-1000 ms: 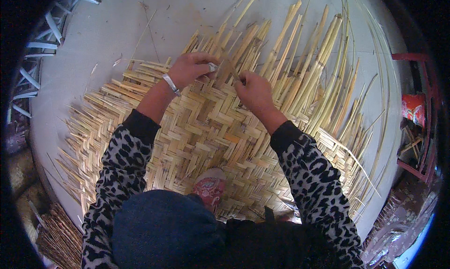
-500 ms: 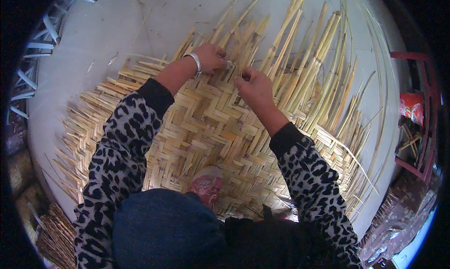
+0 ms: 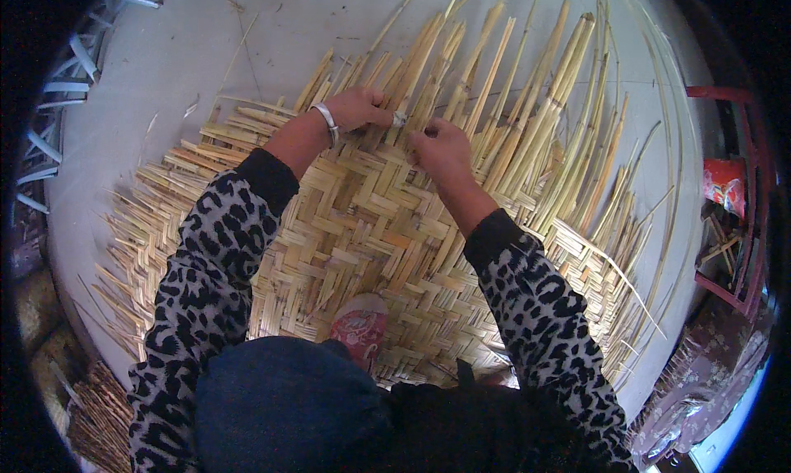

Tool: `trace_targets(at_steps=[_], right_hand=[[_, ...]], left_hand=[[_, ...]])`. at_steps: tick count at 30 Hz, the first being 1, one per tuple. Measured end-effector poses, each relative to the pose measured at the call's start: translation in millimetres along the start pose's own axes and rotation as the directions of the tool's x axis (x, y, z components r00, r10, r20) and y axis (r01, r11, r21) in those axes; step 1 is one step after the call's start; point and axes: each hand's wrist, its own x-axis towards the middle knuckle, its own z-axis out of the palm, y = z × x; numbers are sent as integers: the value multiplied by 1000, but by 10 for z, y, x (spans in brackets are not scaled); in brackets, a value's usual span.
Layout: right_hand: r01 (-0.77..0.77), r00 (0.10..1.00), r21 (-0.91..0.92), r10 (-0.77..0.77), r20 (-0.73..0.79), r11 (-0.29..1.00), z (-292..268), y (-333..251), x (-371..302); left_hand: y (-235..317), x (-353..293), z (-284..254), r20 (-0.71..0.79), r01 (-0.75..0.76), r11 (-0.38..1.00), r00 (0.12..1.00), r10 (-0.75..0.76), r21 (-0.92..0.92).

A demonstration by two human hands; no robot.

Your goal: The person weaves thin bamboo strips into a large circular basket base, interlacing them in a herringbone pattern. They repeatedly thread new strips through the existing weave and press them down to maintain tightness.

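Note:
A half-woven mat of pale split-reed strips lies on the floor before me, its herringbone weave ending in long loose strips at the far edge. At that edge my left hand is closed, fingertips down on the strips; a silver bracelet circles its wrist. A pale band or wrap shows at its fingertips. Just to the right, my right hand is closed in a pinch on a reed strip at the weave's edge. The exact strips gripped are partly hidden by the fingers.
One foot in a red and white shoe stands on the mat. Long thin strips trail along the right. A dark red frame stands at far right, white metal tubes at left. Brown sticks lie at lower left.
Both hands have moved slightly left, the right one also a little nearer to me. Strips that stood raised between the hands now lie flatter, pointing away from me.

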Motion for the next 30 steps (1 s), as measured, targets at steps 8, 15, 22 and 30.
trace_targets(at_steps=[8, 15, 22, 30], right_hand=[[383, 919, -330, -319, 232, 862, -101, -19, -17], [465, 850, -343, -303, 431, 816, -176, -51, 214], [450, 882, -240, -386, 270, 860, -163, -14, 97], [519, 842, -432, -527, 111, 737, -6, 120, -247]], left_hand=[[76, -261, 32, 72, -82, 940, 991, 112, -330], [43, -366, 156, -21, -174, 745, 978, 210, -644], [-100, -441, 200, -456, -243, 863, 890, 17, -443], [-170, -555, 422, -733, -103, 993, 671, 112, 57]])
